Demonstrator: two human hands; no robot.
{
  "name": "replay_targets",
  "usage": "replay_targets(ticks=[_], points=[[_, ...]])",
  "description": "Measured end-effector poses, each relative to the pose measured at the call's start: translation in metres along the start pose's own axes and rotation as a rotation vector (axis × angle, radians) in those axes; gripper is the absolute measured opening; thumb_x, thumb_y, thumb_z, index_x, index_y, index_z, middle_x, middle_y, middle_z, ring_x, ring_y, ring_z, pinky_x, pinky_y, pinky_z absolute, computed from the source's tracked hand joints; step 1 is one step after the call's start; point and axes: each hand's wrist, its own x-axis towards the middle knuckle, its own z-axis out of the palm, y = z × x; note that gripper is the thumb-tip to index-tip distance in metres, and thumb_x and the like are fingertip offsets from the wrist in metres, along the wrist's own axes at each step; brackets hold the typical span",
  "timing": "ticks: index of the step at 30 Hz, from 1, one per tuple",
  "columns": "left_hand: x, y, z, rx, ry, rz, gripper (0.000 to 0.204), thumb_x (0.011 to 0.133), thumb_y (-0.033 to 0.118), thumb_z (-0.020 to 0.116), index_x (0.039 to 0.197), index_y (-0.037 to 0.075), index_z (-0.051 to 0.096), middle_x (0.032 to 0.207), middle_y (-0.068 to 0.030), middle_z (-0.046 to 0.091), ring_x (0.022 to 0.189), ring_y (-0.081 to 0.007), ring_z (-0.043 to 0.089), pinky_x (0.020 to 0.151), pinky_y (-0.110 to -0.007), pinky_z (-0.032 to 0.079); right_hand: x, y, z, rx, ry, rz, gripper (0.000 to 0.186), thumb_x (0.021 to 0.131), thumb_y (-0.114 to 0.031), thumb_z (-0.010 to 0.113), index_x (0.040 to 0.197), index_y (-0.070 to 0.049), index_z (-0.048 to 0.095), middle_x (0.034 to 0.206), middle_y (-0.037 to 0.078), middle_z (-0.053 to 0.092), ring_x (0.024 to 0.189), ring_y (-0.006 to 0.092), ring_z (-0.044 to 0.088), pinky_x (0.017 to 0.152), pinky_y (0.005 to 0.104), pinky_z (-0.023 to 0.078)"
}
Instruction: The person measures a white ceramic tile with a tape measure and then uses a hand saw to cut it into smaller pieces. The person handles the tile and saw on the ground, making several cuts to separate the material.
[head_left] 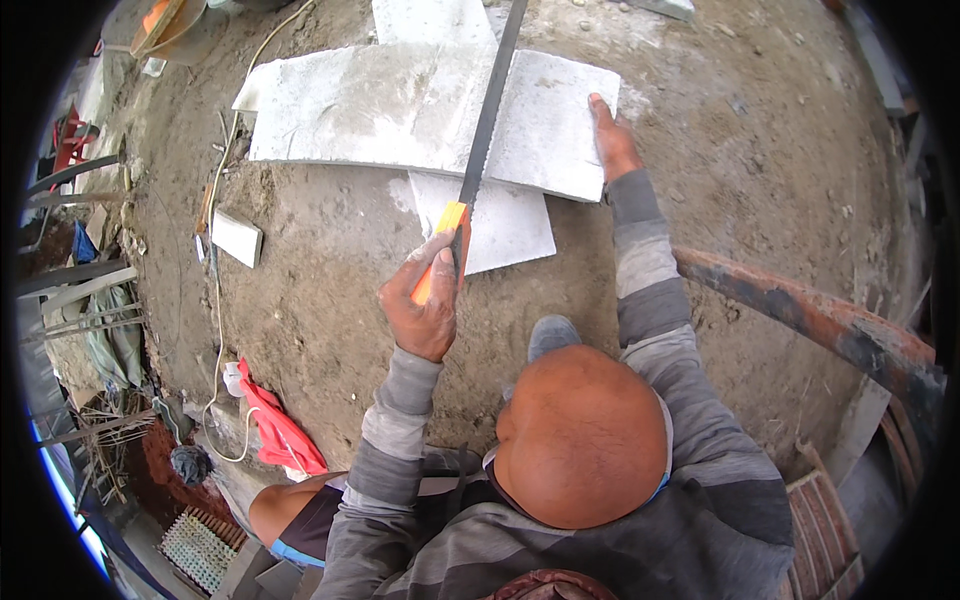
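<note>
My left hand [420, 300] grips the orange handle [450, 235] of a handsaw. Its dark blade [485, 115] runs away from me across a long white block [365, 105], where a straight line parts the longer left portion from the shorter right one. With my right hand [613, 140], fingers curled over the right end, I hold that block. It lies crosswise on another white slab [505, 230], whose far part also shows beyond it. My bent bare knee [585, 440] is below, with a grey shoe [550, 335] behind it.
Bare dirt [270, 320] surrounds the blocks. A small white offcut [238, 237], a pale cable [218, 330] and red cloth [280, 430] lie left. An orange bucket [170, 35] sits far left. A rusty metal beam [800, 310] slants at right. Rods and debris [105, 420] line the left edge.
</note>
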Motion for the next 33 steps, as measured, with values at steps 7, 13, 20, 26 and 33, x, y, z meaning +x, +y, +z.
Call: replay_targets(ticks=[7,13,20,26,33], points=[[0.003,0.019,-0.010,0.162,-0.028,0.139,0.024,0.096,0.010,0.059,0.113,-0.004,0.068,0.087,-0.0109,0.069,0.077,-0.0133,0.062,0.073,-0.028,0.049,0.003,0.001,-0.001,0.003,0.004,-0.006,0.068,0.088,-0.040,0.069,0.133,0.008,0.052,0.128,0.017,0.061,0.116,0.0233,0.056,0.101,0.0318,0.041],[-0.066,0.089,-0.049,0.202,-0.020,0.017,0.023,0.096,0.007,0.058,0.111,-0.007,0.067,0.100,-0.0180,0.071,0.094,-0.0211,0.067,0.089,-0.031,0.049,-0.002,0.000,0.005,-0.022,0.012,-0.038,0.069,0.089,-0.041,0.069,0.133,0.009,0.052,0.128,0.018,0.061,0.117,0.0238,0.056,0.101,0.0320,0.041],[0.012,0.083,0.000,0.251,-0.142,0.072,0.022,0.093,0.003,0.060,0.112,-0.006,0.067,0.101,-0.0220,0.071,0.095,-0.0220,0.069,0.084,-0.031,0.052,-0.002,-0.002,-0.004,-0.056,0.047,-0.031,0.062,0.091,-0.039,0.067,0.130,0.007,0.055,0.124,0.016,0.063,0.113,0.0236,0.058,0.099,0.0315,0.042],[-0.069,0.066,-0.034,0.201,0.026,0.072,0.023,0.094,0.008,0.060,0.112,-0.006,0.067,0.098,-0.0226,0.071,0.088,-0.0215,0.070,0.078,-0.031,0.052,-0.027,-0.015,0.011,-0.121,0.052,-0.046,0.061,0.091,-0.039,0.067,0.129,0.007,0.056,0.123,0.016,0.063,0.111,0.0237,0.059,0.098,0.0314,0.043],[-0.034,0.048,-0.009,0.193,-0.054,0.035,0.025,0.097,0.012,0.059,0.113,-0.005,0.067,0.100,-0.0169,0.071,0.092,-0.0186,0.067,0.085,-0.030,0.050,-0.003,-0.003,-0.002,-0.075,0.082,-0.014,0.062,0.090,-0.038,0.068,0.128,0.009,0.056,0.123,0.017,0.063,0.111,0.0238,0.059,0.097,0.0319,0.043]])
